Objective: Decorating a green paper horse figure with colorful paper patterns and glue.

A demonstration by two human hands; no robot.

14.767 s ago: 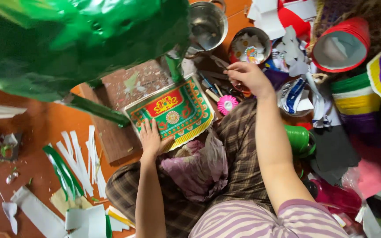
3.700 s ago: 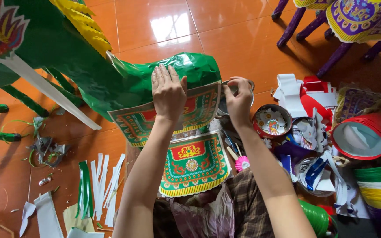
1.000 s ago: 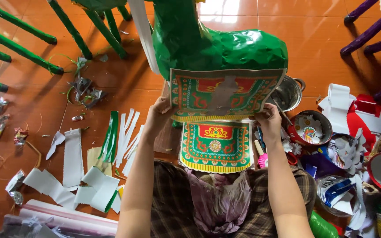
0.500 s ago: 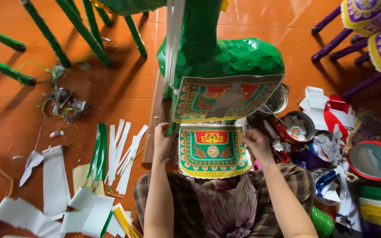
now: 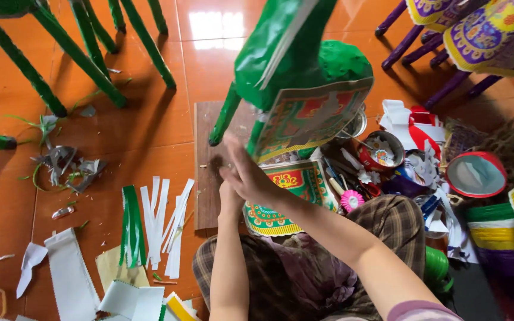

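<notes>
1. Green paper figure, a legged animal shape, stands just above both hands on a wooden board; its body is fully papered.
2. 1 patterned panel already lies against its flank, up and right of the hands.
3. 1 more patterned panel lies unfixed just right of the hands, so decorating looks part done.
4. Right hand crosses over the left hand; both blur, so whether either grip is clenched I cannot tell.

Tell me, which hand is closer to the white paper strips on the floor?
Left. The left hand is just right of the white paper strips, partly covered by the right hand, which lies farther from them, toward the green figure.
</notes>
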